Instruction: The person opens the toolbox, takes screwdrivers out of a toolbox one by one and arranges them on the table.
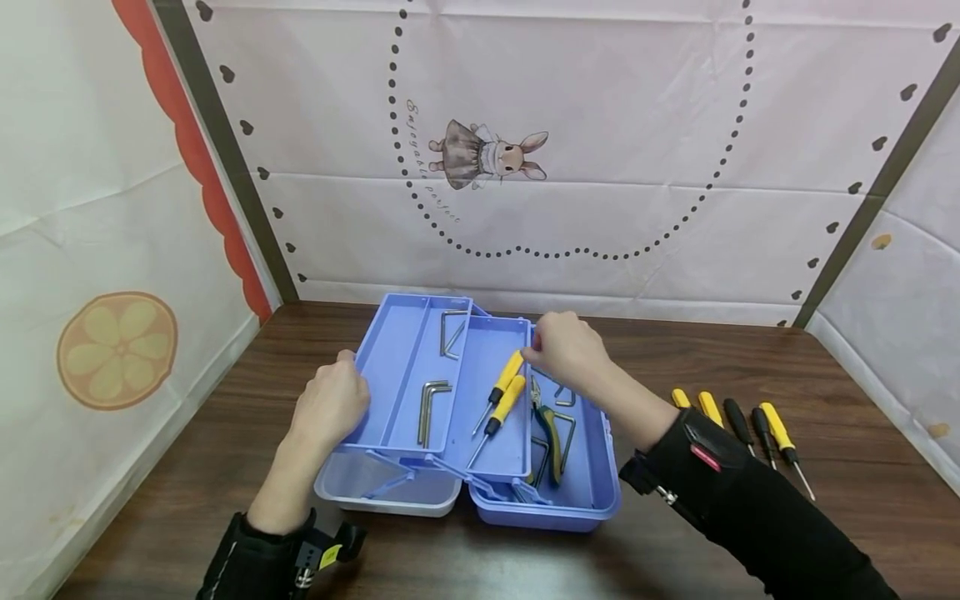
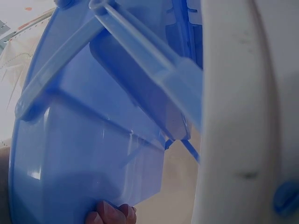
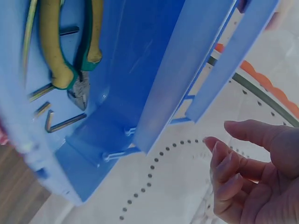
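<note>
A blue toolbox (image 1: 600, 492) stands with its two-level trays unfolded to the left. My left hand (image 1: 330, 404) grips the left edge of the outer tray (image 1: 399, 350), its fingertips (image 2: 112, 213) curled under it in the left wrist view. Two yellow-handled screwdrivers (image 1: 504, 408) lie side by side in the inner tray (image 1: 487, 337). Just past their handles hovers my right hand (image 1: 570, 346), near that tray's far right corner. The right wrist view shows its fingers (image 3: 229, 186) loosely bent and holding nothing. Green-and-yellow pliers (image 3: 58, 46) lie in the toolbox's deep bottom among bent hex keys (image 3: 65, 122).
Several screwdrivers with yellow or black handles (image 1: 776, 425) lie in a row on the wooden table (image 1: 652, 558), right of the toolbox, beside my right forearm. L-shaped hex keys (image 1: 427, 412) rest in the outer tray. A translucent lid (image 1: 390, 492) sits beneath the trays.
</note>
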`<state>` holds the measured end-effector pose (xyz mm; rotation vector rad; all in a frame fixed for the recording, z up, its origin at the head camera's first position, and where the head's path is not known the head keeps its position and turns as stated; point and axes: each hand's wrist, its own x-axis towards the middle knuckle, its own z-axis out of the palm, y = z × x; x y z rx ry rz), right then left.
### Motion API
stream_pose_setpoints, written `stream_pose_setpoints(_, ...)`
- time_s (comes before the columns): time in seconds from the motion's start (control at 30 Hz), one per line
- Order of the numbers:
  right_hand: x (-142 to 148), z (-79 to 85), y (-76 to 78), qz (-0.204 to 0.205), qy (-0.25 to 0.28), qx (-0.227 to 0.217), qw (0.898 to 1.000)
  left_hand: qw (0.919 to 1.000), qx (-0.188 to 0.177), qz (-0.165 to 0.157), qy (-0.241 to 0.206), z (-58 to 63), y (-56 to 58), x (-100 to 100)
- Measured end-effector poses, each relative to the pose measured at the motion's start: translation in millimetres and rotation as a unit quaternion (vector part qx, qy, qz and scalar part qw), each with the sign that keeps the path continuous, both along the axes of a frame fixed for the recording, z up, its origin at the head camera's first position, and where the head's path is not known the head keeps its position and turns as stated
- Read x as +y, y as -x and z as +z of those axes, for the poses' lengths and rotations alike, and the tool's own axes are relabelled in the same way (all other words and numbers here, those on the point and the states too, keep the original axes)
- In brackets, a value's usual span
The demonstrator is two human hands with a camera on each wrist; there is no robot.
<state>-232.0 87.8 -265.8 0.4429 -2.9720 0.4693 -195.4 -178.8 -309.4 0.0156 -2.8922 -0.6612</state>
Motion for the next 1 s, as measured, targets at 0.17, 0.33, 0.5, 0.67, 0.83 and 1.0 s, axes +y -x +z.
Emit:
stream_pose_setpoints(0.17,-22,0.3,12.9,-0.029,-0.059,-0.045,0.997,1.0,-0.004,-0.001,-0.003,0.0,-0.6,0)
stream_pose_setpoints(0.33,-34,-6.0,24.0,-0.053,-0.098,-0.071,0.991,1.0,-0.001,0.0,-0.001,-0.1,-1.0,0)
stream_pose_setpoints(0.5,-40,-14.7,32.9,-0.064,-0.125,-0.086,0.986,1.0,0.002,0.0,0.003,-0.2,-0.7,0)
stream_pose_setpoints(0.67,-45,-22.4,36.9,-0.067,-0.144,-0.102,0.982,1.0,0.004,0.0,0.006,-0.5,-0.8,0)
stream_pose_setpoints(0.83,-50,-25.2,38.1,-0.079,-0.152,-0.102,0.98,1.0,0.004,0.0,0.007,0.2,-1.4,1)
stream_pose_setpoints(1.0,-54,-26.4,38.6,-0.091,-0.15,-0.093,0.98,1.0,0.001,-0.001,0.005,0.6,-1.7,0)
